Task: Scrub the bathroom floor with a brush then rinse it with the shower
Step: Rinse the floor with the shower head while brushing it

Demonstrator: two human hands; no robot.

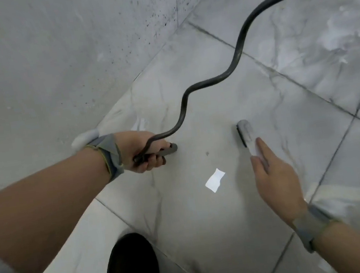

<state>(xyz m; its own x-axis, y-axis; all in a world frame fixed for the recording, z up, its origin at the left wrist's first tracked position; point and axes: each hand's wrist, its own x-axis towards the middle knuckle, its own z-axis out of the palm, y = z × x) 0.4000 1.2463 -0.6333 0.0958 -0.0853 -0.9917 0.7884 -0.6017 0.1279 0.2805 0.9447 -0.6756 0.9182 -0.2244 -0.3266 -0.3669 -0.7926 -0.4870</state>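
Observation:
My left hand grips a dark hand shower, its head pointing right over the marble floor tiles. Its dark hose snakes up to the top right corner. A white scrub brush with dark bristles lies on the floor to the right of the shower head. My right hand hovers just below the brush with fingers straight, its fingertips at the brush's near end; whether they touch it I cannot tell.
A grey wall speckled with dark spots rises on the left. Soapy foam covers the floor at the upper right. A bright light reflection shines on the wet tile. My black shoe stands at the bottom.

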